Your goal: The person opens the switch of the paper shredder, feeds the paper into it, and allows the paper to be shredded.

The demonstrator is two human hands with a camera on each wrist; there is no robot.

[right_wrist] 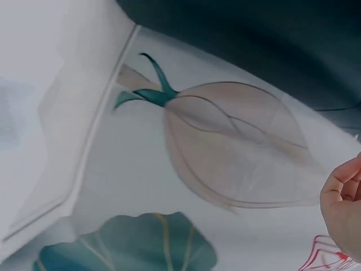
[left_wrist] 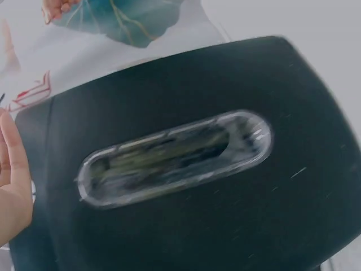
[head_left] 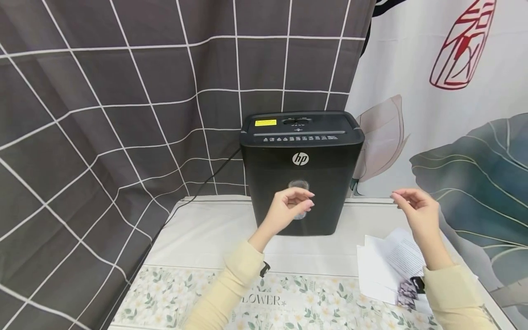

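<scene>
Shredder (head_left: 315,175) — probably rigid, heavy, best held under both sides; papers (head_left: 379,262) — likely limp, pinched by an edge. Left hand (head_left: 287,207), right hand (head_left: 420,214): loosely curled, empty.

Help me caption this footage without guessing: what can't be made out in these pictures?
What lies behind the window of the shredder: blurred, left wrist view.
Print on the papers: too small to read, head view.
Start of the word on the tablecloth: hidden by the left sleeve, head view.
Part of the right hand: cut off by the right edge, right wrist view.
</scene>
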